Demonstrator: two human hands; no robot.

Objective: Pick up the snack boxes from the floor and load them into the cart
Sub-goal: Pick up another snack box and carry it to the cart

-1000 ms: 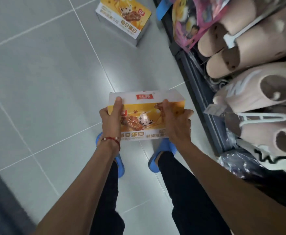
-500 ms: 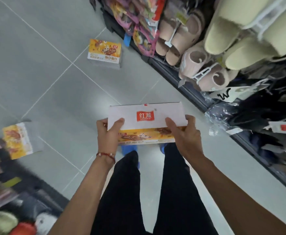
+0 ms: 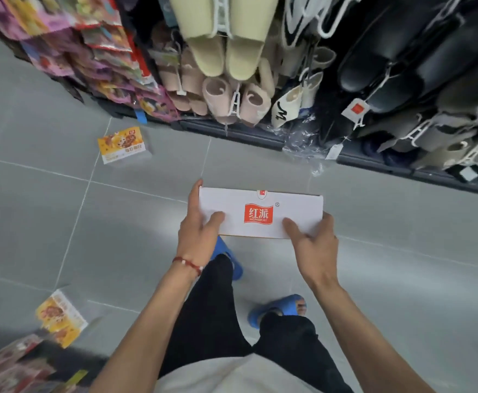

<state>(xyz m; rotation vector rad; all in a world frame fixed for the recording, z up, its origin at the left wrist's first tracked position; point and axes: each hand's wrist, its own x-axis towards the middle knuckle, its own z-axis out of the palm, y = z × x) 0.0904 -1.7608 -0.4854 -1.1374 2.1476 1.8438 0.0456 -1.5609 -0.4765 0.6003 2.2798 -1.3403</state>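
Note:
I hold a snack box (image 3: 260,212) at waist height, its white top with a red logo facing up. My left hand (image 3: 199,231) grips its left end, thumb on top and fingers along the side. My right hand (image 3: 312,239) grips its right end the same way. A second yellow snack box (image 3: 121,144) lies on the grey floor tiles near the foot of the shelf, to the upper left. A third yellow snack box (image 3: 60,317) lies tilted on the floor at the lower left. No cart is in view.
A shelf (image 3: 260,134) hung with slippers and colourful packets runs along the top and right. Another low display of packets (image 3: 11,364) sits at the bottom left corner. My feet in blue slippers (image 3: 277,309) stand on the tiles below the box.
The view has swung right and up along the shelf. The held box has tipped so that only its white top shows. The third box at the lower left has come into view.

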